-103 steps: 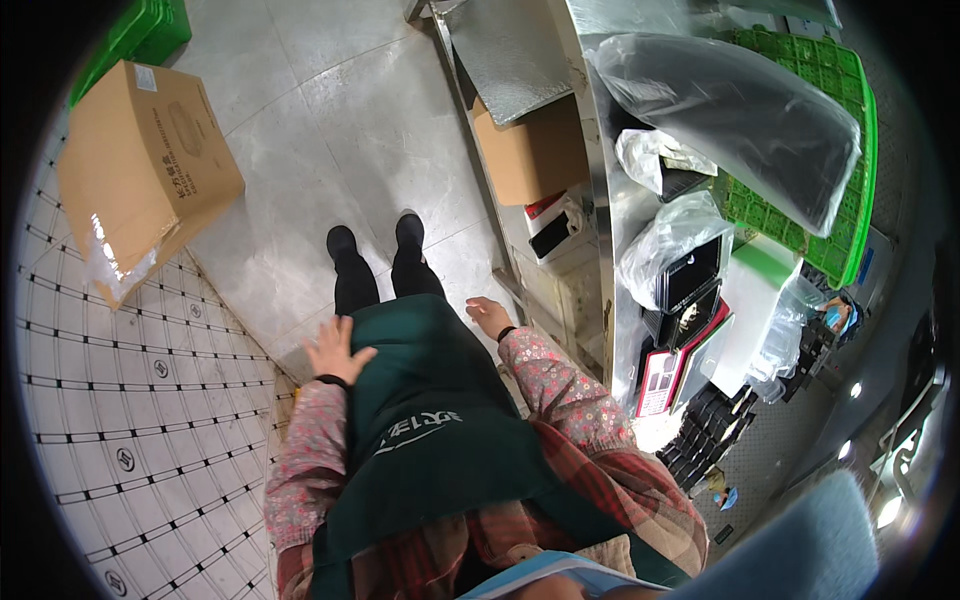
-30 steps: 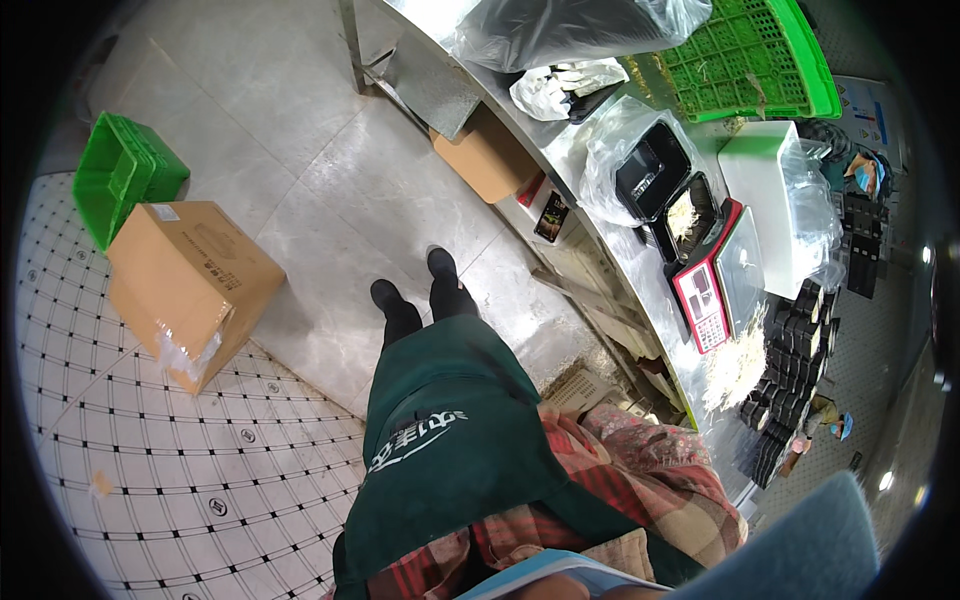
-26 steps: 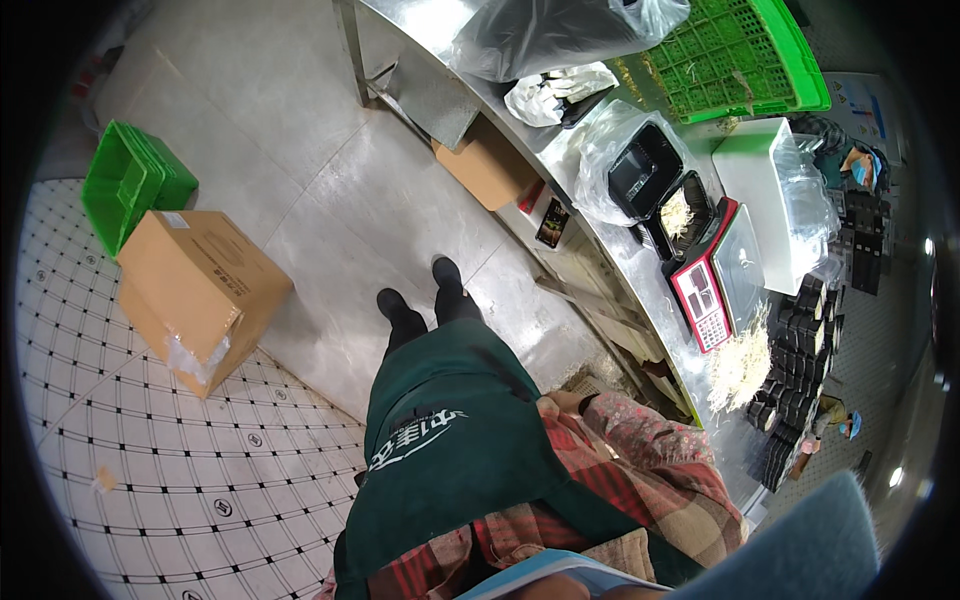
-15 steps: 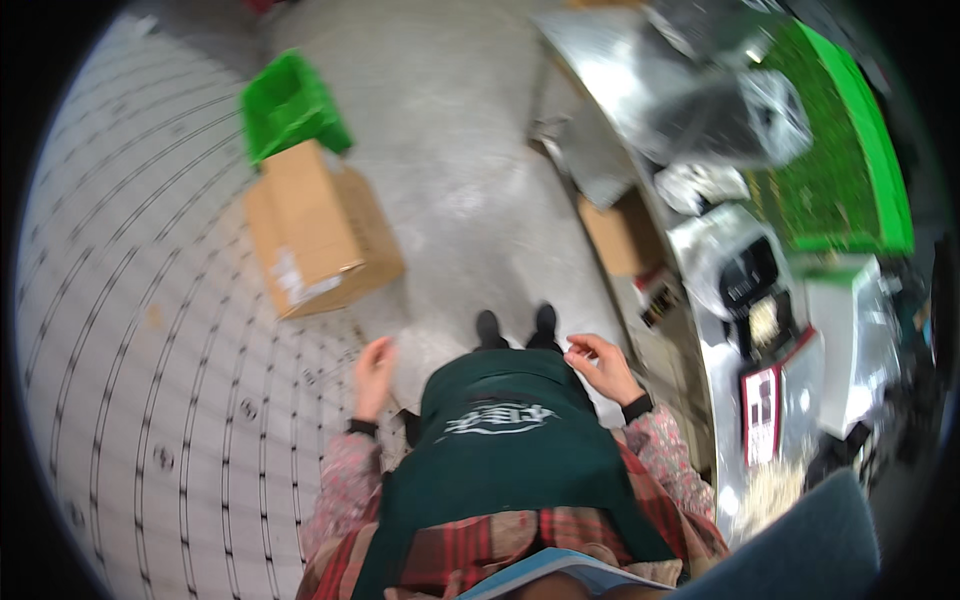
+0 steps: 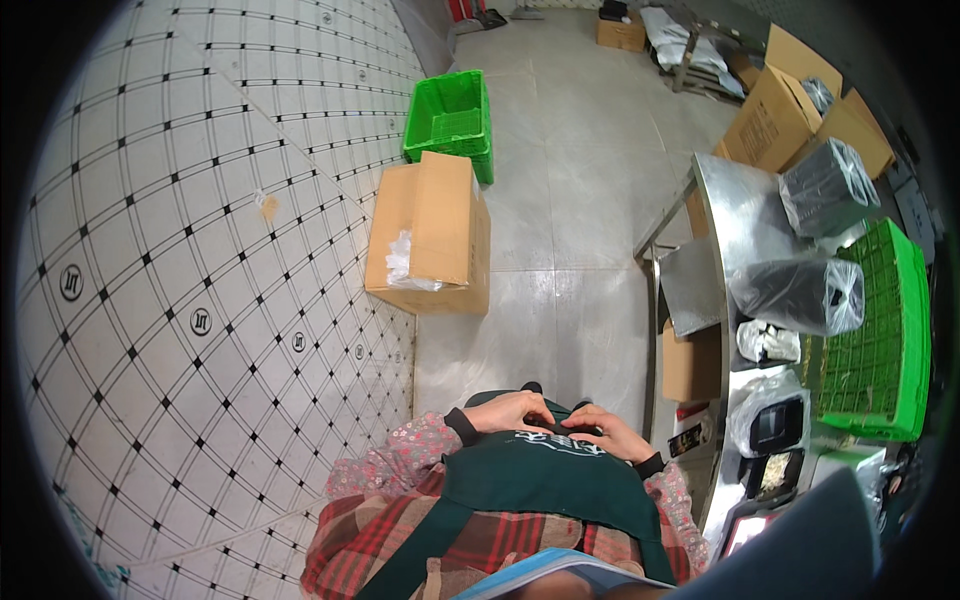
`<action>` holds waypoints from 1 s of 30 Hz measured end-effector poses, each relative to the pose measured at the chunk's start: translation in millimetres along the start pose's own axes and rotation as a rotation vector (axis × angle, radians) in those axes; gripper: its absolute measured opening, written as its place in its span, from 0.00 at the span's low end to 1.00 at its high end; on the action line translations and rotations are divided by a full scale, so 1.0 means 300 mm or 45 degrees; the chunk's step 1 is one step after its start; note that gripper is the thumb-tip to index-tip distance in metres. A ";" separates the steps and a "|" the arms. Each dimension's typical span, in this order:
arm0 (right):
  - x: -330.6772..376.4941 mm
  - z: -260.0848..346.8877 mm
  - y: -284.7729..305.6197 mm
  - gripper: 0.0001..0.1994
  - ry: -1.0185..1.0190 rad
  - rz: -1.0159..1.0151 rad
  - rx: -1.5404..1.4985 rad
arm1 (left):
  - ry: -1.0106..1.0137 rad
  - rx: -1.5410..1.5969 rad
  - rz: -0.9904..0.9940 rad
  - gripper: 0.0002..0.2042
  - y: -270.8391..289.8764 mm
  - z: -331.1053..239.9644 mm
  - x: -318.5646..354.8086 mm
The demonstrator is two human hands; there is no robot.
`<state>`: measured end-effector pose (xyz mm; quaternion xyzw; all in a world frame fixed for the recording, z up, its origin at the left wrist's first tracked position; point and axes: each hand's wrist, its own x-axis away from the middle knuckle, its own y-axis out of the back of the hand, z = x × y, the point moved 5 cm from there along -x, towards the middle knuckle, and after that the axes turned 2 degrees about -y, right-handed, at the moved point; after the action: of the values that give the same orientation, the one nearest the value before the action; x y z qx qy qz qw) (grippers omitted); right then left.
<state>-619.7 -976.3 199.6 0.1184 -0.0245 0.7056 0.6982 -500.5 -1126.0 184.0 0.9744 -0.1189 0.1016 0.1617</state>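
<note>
Both my hands are at the front of the dark green apron (image 5: pixel 550 480) on my body. My left hand (image 5: pixel 508 411) lies across its upper part, fingers bent and pointing right, with the tips at the cloth. Just to its right, my right hand (image 5: pixel 607 432) touches the apron with its fingers slightly spread and pointing left. A small gap separates the two hands. Neither has any loose object visible in it. Some fingertips are hidden against the cloth.
Ahead stand a cardboard box (image 5: pixel 445 230) and a green plastic crate (image 5: pixel 450 125) beside the patterned wall (image 5: pixel 230 250). On my right, a metal table (image 5: pixel 735 200) carries bagged black containers (image 5: pixel 800 295) and another green crate (image 5: pixel 875 340). An open carton (image 5: pixel 765 115) stands beyond.
My hands, apart at my sides before, have come together at the apron. The view has shifted, so the box and crate sit more to the centre and more of the far floor shows.
</note>
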 end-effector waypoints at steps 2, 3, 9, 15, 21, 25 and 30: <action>-0.024 -0.005 -0.006 0.16 0.047 0.064 0.060 | 0.008 -0.039 -0.006 0.16 -0.001 0.004 0.014; -0.040 -0.003 0.002 0.16 0.037 0.099 0.067 | 0.021 -0.036 -0.014 0.17 0.005 0.005 0.012; -0.138 -0.009 0.009 0.16 -0.057 0.255 0.051 | 0.123 -0.105 -0.004 0.19 0.008 0.017 -0.013; -0.187 -0.021 0.025 0.16 -0.089 0.383 0.116 | 0.150 -0.096 -0.027 0.20 0.009 0.036 -0.022; -0.228 -0.024 0.042 0.16 -0.213 0.414 0.035 | 0.073 0.163 -0.294 0.19 0.009 0.106 -0.013; -0.265 -0.054 0.026 0.15 -0.176 0.387 0.041 | 0.102 0.384 -0.546 0.22 0.063 0.121 0.015; -0.276 -0.101 0.019 0.20 -0.355 -0.158 -0.253 | 0.413 0.470 -1.122 0.13 0.233 -0.002 0.169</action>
<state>-629.5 -1051.3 154.2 0.1468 -0.1831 0.6320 0.7386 -470.8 -1200.2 216.9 0.9160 0.3503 0.1932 0.0306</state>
